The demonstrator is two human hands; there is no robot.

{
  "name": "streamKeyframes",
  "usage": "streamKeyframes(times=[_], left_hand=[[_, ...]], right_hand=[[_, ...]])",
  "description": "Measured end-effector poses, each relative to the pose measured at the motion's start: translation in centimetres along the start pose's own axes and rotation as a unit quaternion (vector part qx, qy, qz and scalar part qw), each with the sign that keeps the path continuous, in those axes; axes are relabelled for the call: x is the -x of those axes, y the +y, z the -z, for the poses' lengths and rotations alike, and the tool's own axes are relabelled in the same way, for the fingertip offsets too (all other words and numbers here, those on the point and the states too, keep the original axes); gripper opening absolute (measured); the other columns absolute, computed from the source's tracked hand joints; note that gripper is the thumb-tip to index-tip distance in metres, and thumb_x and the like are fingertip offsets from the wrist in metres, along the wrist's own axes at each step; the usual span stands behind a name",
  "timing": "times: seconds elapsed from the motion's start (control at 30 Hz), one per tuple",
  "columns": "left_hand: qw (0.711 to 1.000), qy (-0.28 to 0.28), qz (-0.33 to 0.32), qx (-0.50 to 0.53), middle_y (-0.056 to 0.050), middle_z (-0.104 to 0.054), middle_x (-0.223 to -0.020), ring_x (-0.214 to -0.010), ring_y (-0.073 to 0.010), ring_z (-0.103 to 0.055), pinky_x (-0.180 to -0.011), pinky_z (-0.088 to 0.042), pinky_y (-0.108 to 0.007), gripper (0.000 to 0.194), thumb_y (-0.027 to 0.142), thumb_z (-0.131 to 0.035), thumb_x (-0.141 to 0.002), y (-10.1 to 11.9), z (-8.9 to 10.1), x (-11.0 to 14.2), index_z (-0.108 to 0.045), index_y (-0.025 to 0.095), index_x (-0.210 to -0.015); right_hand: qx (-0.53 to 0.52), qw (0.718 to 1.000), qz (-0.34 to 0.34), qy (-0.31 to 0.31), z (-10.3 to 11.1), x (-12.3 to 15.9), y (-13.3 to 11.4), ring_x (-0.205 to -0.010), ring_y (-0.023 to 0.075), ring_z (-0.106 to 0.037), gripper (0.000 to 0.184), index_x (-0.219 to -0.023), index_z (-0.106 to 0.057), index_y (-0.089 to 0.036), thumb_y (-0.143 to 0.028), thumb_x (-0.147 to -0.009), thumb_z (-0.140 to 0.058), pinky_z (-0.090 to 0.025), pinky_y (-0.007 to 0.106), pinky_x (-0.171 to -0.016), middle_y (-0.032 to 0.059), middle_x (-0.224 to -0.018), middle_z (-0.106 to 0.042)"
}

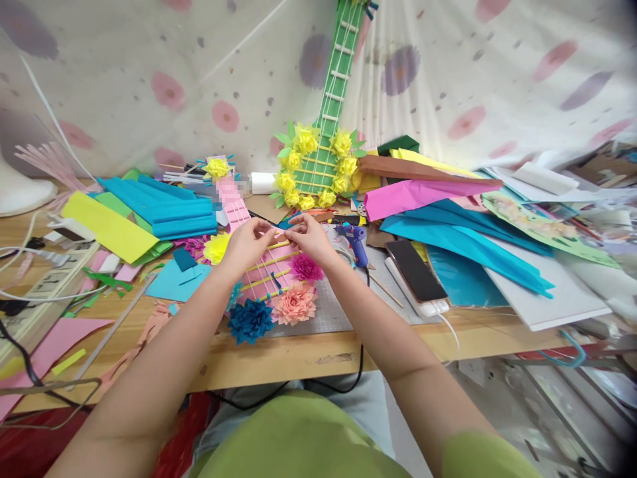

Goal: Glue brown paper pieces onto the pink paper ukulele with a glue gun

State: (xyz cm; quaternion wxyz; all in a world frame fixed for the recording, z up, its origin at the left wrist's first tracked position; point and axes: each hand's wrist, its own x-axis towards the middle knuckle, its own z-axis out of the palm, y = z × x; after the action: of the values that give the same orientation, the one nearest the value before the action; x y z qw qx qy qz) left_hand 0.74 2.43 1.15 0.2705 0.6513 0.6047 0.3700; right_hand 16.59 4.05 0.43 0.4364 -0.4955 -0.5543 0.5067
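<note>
A pink paper guitar [256, 273] lies on the table in front of me, its neck angled away to the upper left. Paper flowers edge its body: a dark blue one [250, 320], a peach one [294, 304], a magenta one [306, 267] and a yellow one [217, 248]. My left hand [249, 240] is over the upper body, fingertips pinched together. Close beside it, my right hand [309, 236] is closed in a similar pinch. The fingertips almost meet; whatever is between them is too small to name.
Behind stands a green paper guitar [318, 166] with yellow flowers. A blue glue gun [355, 244] and a phone [417, 271] are right of my hands. Crepe paper [468, 242] is piled farther right, more blue paper [169, 206] at left. A power strip [50, 292] sits far left.
</note>
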Motion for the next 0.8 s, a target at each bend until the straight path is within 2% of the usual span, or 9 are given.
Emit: streamKeyframes(times=[0.1,0.17,0.27,0.37,0.5,0.6,0.67,0.73,0.8], left_hand=[[0.985,-0.052,0.039,0.157,-0.006,-0.069,-0.083,-0.08,-0.0189,-0.065,-0.075,-0.05,-0.032,0.027,0.042,-0.066,-0.071,-0.2,-0.9,0.2,-0.064,0.017,-0.08],[0.971,-0.064,0.067,0.219,-0.004,-0.068,-0.076,-0.073,-0.0167,-0.065,-0.072,-0.05,-0.03,0.028,0.039,-0.074,-0.062,-0.1,-1.2,0.3,-0.063,0.016,-0.075],[0.968,-0.053,0.082,0.23,0.0,-0.063,-0.064,-0.061,-0.0121,-0.059,-0.064,-0.048,-0.026,0.028,0.033,-0.079,-0.055,0.6,-1.2,0.5,-0.061,0.016,-0.066],[0.971,-0.044,0.084,0.219,0.001,-0.061,-0.062,-0.056,-0.0094,-0.055,-0.06,-0.046,-0.025,0.024,0.03,-0.077,-0.058,1.3,-1.0,0.7,-0.058,0.016,-0.063],[0.97,-0.032,0.091,0.224,-0.001,-0.064,-0.068,-0.061,-0.0105,-0.059,-0.062,-0.049,-0.025,0.022,0.029,-0.072,-0.066,1.4,-0.8,1.0,-0.053,0.016,-0.065],[0.967,-0.033,0.11,0.228,-0.002,-0.066,-0.072,-0.058,-0.0095,-0.061,-0.061,-0.05,-0.024,0.022,0.027,-0.068,-0.072,1.3,-0.5,1.3,-0.049,0.017,-0.069],[0.967,-0.034,0.131,0.215,-0.001,-0.067,-0.073,-0.051,-0.0077,-0.058,-0.055,-0.048,-0.022,0.02,0.026,-0.066,-0.075,1.4,-0.4,1.5,-0.047,0.017,-0.073],[0.968,-0.026,0.147,0.2,0.0,-0.067,-0.074,-0.046,-0.0073,-0.057,-0.048,-0.044,-0.02,0.019,0.024,-0.064,-0.076,1.4,-0.3,1.7,-0.046,0.018,-0.076],[0.969,-0.017,0.154,0.195,0.0,-0.066,-0.072,-0.045,-0.0082,-0.057,-0.042,-0.04,-0.019,0.018,0.024,-0.063,-0.077,1.5,-0.5,1.9,-0.046,0.018,-0.077]], right_hand=[[0.0,1.0,-0.002,-0.007,-0.1,0.2,-0.1,-0.045,0.0059,-0.052,0.024,-0.086,-0.046,-0.02,-0.015,-0.071,-0.064,-0.039,0.019,-0.047,-0.0093,-0.059,-0.057],[-0.003,1.0,0.0,-0.014,-0.1,0.4,-0.2,-0.046,0.0059,-0.052,0.027,-0.086,-0.046,-0.02,-0.017,-0.07,-0.067,-0.039,0.019,-0.047,-0.0093,-0.059,-0.057],[-0.011,1.0,0.008,-0.021,0.0,0.5,-0.3,-0.048,0.0057,-0.053,0.029,-0.086,-0.046,-0.02,-0.02,-0.068,-0.069,-0.039,0.018,-0.046,-0.0089,-0.06,-0.057],[-0.019,1.0,0.012,-0.019,0.2,0.6,-0.4,-0.05,0.0062,-0.052,0.024,-0.086,-0.046,-0.02,-0.017,-0.07,-0.063,-0.04,0.018,-0.046,-0.0083,-0.06,-0.057],[-0.004,0.999,0.036,0.018,1.4,0.9,-0.5,-0.056,0.0086,-0.055,0.02,-0.087,-0.047,-0.021,-0.019,-0.071,-0.059,-0.045,0.02,-0.052,-0.0058,-0.065,-0.058],[0.031,0.985,0.101,0.135,3.9,1.5,-0.4,-0.067,0.0118,-0.058,0.022,-0.091,-0.047,-0.021,-0.029,-0.074,-0.058,-0.049,0.025,-0.061,-0.0009,-0.076,-0.06],[0.079,0.943,0.167,0.275,6.3,1.8,0.2,-0.078,0.0148,-0.059,0.025,-0.096,-0.047,-0.02,-0.037,-0.079,-0.054,-0.05,0.029,-0.071,0.0035,-0.084,-0.06],[0.138,0.895,0.179,0.385,8.6,2.1,1.4,-0.083,0.0171,-0.058,0.032,-0.101,-0.047,-0.019,-0.044,-0.082,-0.049,-0.049,0.033,-0.078,0.0069,-0.09,-0.058],[0.174,0.879,0.158,0.415,10.5,2.0,3.1,-0.086,0.0181,-0.057,0.043,-0.104,-0.047,-0.017,-0.051,-0.078,-0.053,-0.048,0.035,-0.081,0.0082,-0.095,-0.057]])
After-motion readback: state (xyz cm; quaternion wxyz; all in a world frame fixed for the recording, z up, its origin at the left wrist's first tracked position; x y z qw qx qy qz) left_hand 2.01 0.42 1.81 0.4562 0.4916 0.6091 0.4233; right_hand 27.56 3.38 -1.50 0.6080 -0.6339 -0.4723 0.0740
